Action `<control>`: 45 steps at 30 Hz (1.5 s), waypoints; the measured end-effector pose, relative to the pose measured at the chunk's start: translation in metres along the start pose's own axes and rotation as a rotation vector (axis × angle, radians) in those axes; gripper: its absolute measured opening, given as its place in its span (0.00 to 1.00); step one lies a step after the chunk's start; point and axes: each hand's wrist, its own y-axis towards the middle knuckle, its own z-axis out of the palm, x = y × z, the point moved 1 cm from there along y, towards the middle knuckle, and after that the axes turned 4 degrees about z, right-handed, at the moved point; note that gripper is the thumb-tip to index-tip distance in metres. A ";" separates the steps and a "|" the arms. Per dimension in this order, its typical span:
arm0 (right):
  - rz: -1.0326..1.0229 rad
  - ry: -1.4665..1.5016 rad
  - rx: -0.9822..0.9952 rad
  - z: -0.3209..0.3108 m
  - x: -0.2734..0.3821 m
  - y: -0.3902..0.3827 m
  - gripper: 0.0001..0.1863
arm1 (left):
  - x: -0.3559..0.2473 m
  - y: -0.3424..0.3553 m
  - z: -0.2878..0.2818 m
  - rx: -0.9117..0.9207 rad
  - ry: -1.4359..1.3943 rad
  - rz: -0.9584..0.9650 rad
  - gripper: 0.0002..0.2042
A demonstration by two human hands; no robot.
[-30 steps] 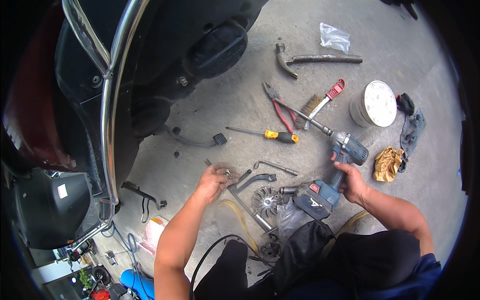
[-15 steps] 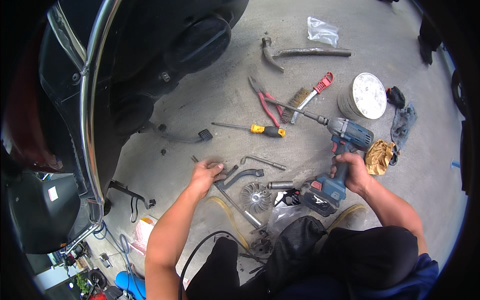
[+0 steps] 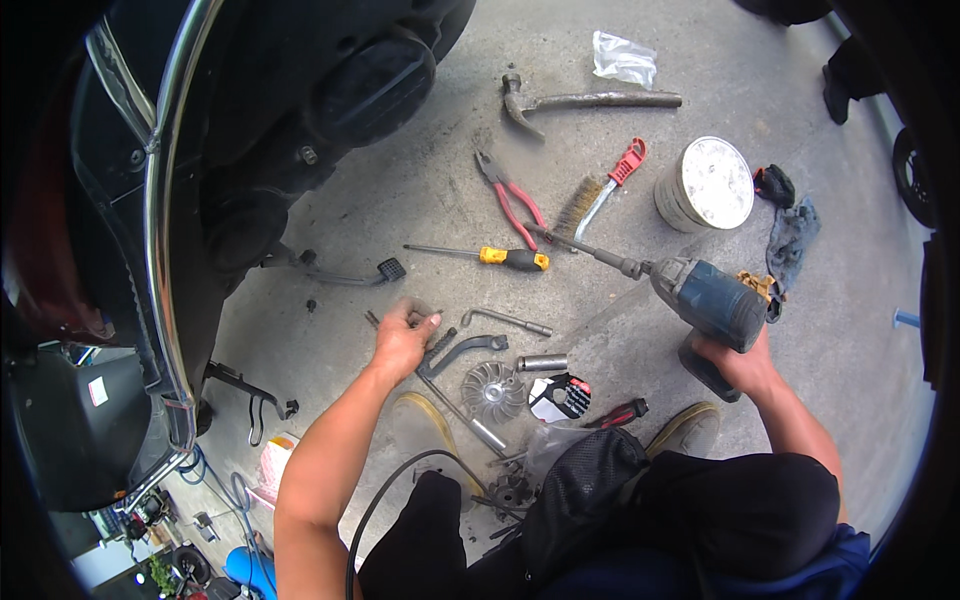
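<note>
Since the earlier frame, the impact driver (image 3: 715, 300) has swung round in the right hand (image 3: 738, 362), its base shifting from the person's knees toward the right, which uncovers for me a round black-and-white disc (image 3: 560, 397) and a red-and-black handle (image 3: 622, 412), both left of that hand. I see the right hand wrapped firmly about the driver's grip, though the tool's body hides most of the fingers and covers the trigger; the long shaft points up and left from the hand. The left hand (image 3: 405, 335) has thumb and fingertips drawn together, and I cannot tell whether they pinch something small. Beneath it runs a long bar (image 3: 487, 435), partly hidden by the fingers, with a curved black lever (image 3: 470, 347) and a bent wrench (image 3: 510, 320) just to the hand's right. The disc carries printing too small for me to read, and a white label (image 3: 97, 391) on the dark panel, well left of the left hand, is equally illegible. Crumpled brown paper (image 3: 757, 285) shows only in part behind the driver, above the right hand. Farther up and right of it, a bystander's dark shoe (image 3: 836, 97) sits near the blackened rim.
</note>
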 end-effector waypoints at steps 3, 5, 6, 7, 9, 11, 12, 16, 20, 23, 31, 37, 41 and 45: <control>-0.156 -0.071 -0.042 -0.013 -0.004 -0.007 0.25 | 0.004 -0.001 0.002 0.001 0.120 0.080 0.10; -0.169 -0.041 -0.055 -0.019 -0.004 -0.009 0.25 | 0.003 -0.005 0.001 -0.035 0.291 0.175 0.11; -0.162 -0.053 -0.057 -0.023 -0.003 -0.009 0.25 | 0.001 -0.006 0.001 -0.056 0.324 0.219 0.11; -0.163 -0.063 -0.072 -0.026 -0.001 -0.009 0.24 | -0.001 -0.008 0.000 -0.077 0.369 0.223 0.11; -0.087 0.044 -0.036 -0.027 0.002 -0.008 0.24 | -0.006 -0.017 -0.001 -0.050 0.404 0.212 0.10; -0.020 0.095 0.002 -0.025 0.005 -0.009 0.24 | -0.012 -0.024 -0.005 0.026 0.377 0.179 0.09; 0.015 0.089 0.017 -0.024 0.006 -0.010 0.24 | -0.014 -0.029 -0.004 0.054 0.338 0.166 0.08; 0.147 0.045 0.074 -0.018 0.007 -0.014 0.24 | -0.014 -0.047 0.007 0.192 0.541 0.399 0.09; 0.099 0.027 0.128 -0.012 0.005 -0.013 0.24 | 0.006 -0.076 0.023 0.552 1.010 0.539 0.10; 0.029 0.028 0.147 -0.007 0.004 -0.009 0.23 | 0.024 -0.089 0.027 0.558 1.169 0.609 0.11; 0.007 -0.027 0.224 0.004 0.001 -0.001 0.24 | 0.061 -0.046 -0.020 -0.293 0.541 -0.213 0.12; 0.071 -0.017 0.268 0.013 0.007 0.003 0.26 | 0.062 -0.015 -0.013 -0.338 -0.030 -0.449 0.14; 0.067 0.052 0.271 0.015 0.008 0.002 0.26 | 0.044 -0.035 -0.021 -0.465 -0.411 -0.292 0.10; 0.043 0.077 0.217 0.014 0.009 0.002 0.26 | -0.013 -0.065 -0.027 -0.397 -0.747 -0.088 0.10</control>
